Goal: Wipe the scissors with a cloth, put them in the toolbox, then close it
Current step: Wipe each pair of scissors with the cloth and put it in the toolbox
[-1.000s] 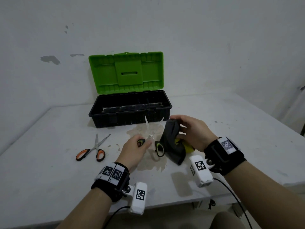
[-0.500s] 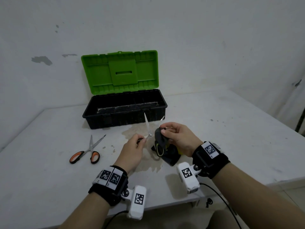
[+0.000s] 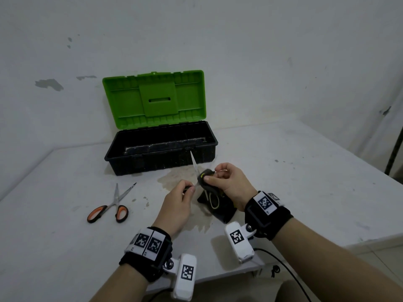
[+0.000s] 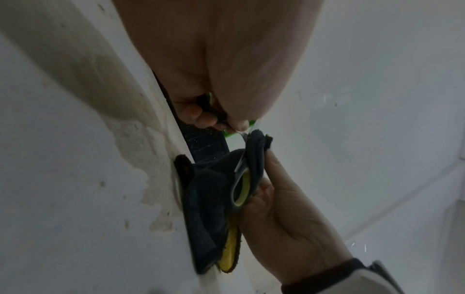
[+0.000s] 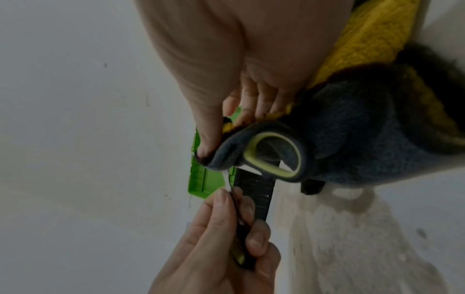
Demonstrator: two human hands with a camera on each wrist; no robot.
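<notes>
While the left hand [image 3: 174, 205] is gripping one handle loop of the yellow-green scissors [image 3: 210, 200] between curled fingers and thumb, the right hand [image 3: 229, 182] is pinching a folded dark cloth [image 3: 209, 184] around one blade, close to the pivot. Both hands are working just above a white table [image 3: 305, 182], in front of an open toolbox [image 3: 161, 158] whose green lid [image 3: 152, 99] is standing upright against the wall.

One bare blade is pointing up and away toward the toolbox. The second handle loop is hanging free beside the cloth, shown clearly in the right wrist view. The cloth is grey-blue on one face and yellow on the other, and its loose end is trailing down to the table.

A second pair, the orange-handled scissors [image 3: 109, 208], is lying on the table well to the left, untouched.

The scissors are probably light and stiff, with smooth metal blades that could slip or cut, so the plastic handle loops look like the safest hold. The cloth looks soft and limp, likely to bunch, so pinching it thick over the blade edge seems wise. The toolbox lid appears rigid and hinged.
</notes>
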